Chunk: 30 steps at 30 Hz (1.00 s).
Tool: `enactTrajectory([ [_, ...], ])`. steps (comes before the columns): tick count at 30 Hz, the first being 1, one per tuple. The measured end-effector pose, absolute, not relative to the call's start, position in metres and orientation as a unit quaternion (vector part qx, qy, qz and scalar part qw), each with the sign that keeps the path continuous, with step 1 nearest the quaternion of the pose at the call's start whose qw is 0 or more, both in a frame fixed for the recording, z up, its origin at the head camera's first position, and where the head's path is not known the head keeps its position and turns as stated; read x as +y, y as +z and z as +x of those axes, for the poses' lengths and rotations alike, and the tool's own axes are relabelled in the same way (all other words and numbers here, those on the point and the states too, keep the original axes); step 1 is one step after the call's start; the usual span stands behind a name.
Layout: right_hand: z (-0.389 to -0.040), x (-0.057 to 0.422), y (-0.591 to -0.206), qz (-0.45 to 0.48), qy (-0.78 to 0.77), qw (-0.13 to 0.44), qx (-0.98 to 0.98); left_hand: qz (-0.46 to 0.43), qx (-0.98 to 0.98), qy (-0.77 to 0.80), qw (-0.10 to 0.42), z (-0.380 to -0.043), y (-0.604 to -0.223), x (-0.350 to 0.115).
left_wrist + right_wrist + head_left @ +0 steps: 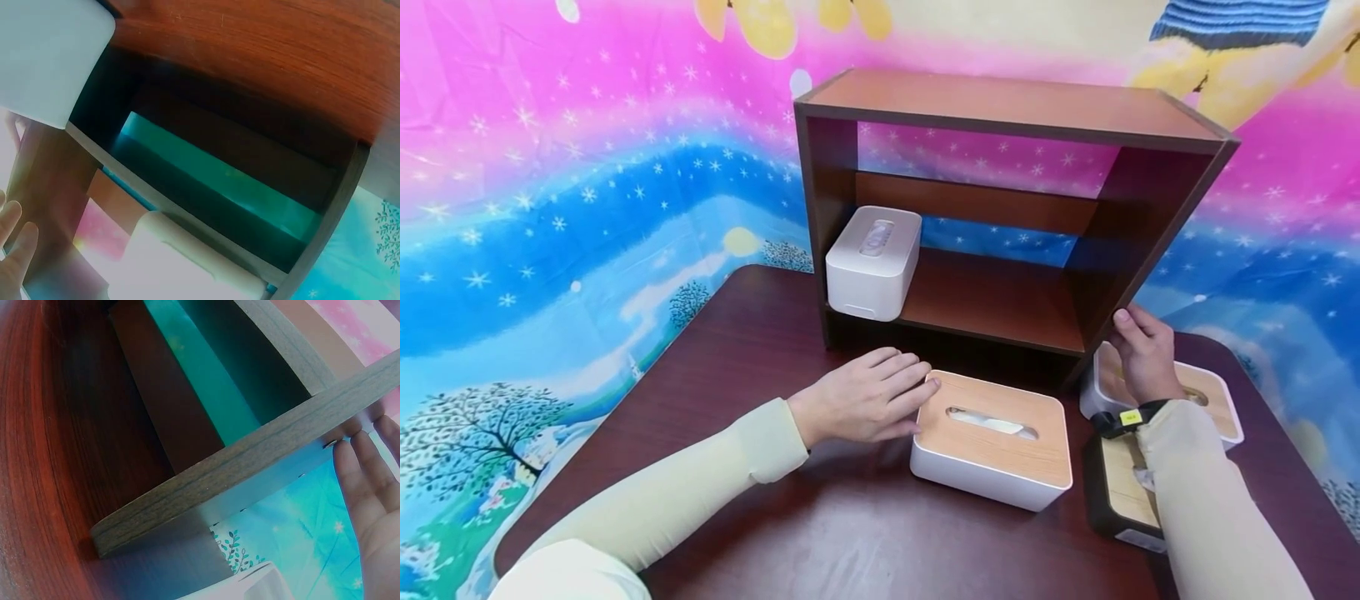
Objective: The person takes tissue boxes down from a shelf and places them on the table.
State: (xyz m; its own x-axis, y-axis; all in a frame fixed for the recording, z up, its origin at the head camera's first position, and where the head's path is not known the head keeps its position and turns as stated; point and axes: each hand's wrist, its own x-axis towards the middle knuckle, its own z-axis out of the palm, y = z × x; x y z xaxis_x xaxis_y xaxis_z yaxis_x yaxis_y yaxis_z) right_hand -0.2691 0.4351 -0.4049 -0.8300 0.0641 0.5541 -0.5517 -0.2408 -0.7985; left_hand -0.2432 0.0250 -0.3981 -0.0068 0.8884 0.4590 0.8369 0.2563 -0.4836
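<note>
My left hand (872,396) lies with extended fingers at the left rim of a white tissue box (992,483) with a wood-look lid. In the left wrist view, its fingertips (19,244) show at the left edge, near the corner of that box (50,56). On the other side, my right hand (1146,354) touches the right side panel of a brown wooden shelf (1022,100). Nearly straight fingers (362,481) meet the panel's outer face in the right wrist view. An all-white tissue box (865,287) stands in the shelf's left end.
Right of the shelf, partly behind my right hand, is another white tissue box with a wood-look lid (1217,396). A dark-sided tissue box (1123,483) lies nearer, partly covered by my right forearm. All stand on a dark red-brown table (850,533) before a patterned cloth backdrop (587,167).
</note>
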Motion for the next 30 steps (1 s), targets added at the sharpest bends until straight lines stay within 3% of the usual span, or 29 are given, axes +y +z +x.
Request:
enactTrajectory([
  [30, -0.265, 0.433, -0.402, 0.197, 0.746, 0.206, -0.601, -0.565, -0.723, 0.057, 0.392, -0.278, -0.374, 0.036],
])
